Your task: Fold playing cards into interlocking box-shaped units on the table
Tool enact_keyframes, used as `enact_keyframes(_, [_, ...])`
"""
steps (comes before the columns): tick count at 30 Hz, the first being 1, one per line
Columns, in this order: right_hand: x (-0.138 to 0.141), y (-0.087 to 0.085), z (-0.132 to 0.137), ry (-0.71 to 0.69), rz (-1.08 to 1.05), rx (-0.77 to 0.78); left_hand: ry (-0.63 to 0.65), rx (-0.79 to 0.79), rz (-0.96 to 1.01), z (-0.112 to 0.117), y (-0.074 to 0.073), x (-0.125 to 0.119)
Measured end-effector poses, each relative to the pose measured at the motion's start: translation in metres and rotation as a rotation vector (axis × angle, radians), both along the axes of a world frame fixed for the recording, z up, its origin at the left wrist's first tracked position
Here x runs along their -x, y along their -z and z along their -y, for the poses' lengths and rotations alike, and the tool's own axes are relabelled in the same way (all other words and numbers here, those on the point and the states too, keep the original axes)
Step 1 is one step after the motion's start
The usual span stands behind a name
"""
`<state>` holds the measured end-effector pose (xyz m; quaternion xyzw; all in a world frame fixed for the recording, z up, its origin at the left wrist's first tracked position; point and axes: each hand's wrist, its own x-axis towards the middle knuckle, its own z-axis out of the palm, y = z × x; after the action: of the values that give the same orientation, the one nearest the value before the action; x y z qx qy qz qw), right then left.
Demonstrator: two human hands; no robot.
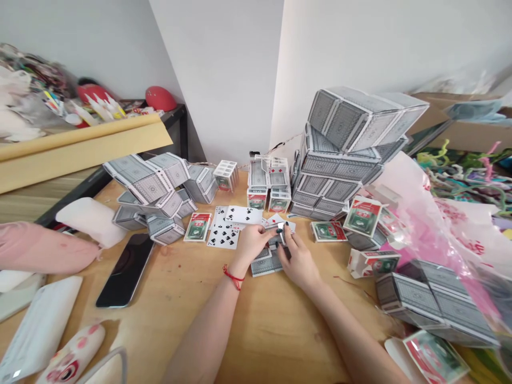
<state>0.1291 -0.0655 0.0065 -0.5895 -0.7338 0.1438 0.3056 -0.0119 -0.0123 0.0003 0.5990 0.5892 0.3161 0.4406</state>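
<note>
My left hand (pixel 255 242), with a red string bracelet (pixel 233 277) at the wrist, pinches at a small piece made of playing cards. My right hand (pixel 298 262) closes on the same piece from the other side, its dark-nailed fingertips near the left thumb. Fingers hide much of it, so its exact shape is unclear. Just below them, grey-backed playing cards (pixel 267 265) joined into a block rest on the table. Loose face-up cards, among them a seven of spades (pixel 222 237), lie left of my hands.
Tall stacks of folded-card blocks stand at right (pixel 340 154) and left (pixel 152 181). Red-and-green card boxes, one beside the loose cards (pixel 198 227), lie around. A black phone (pixel 126 271) lies at left. Plastic-wrapped card blocks (pixel 436 301) sit at right on the wooden table (pixel 192 298).
</note>
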Motion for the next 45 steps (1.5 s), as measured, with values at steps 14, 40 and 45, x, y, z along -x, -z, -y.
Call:
enact_keyframes(14, [-0.020, 0.000, -0.016, 0.089, -1.031, 0.453, 0.039, -0.091, -0.078, 0.003, -0.013, -0.001])
enact_keyframes(40, [-0.009, 0.000, -0.013, 0.095, -0.817, 0.513, 0.176, -0.032, 0.078, 0.008, -0.032, -0.016])
enact_keyframes(45, [-0.009, 0.002, -0.012, 0.074, -0.746, 0.470, 0.152, -0.056, 0.078, 0.007, -0.029, -0.017])
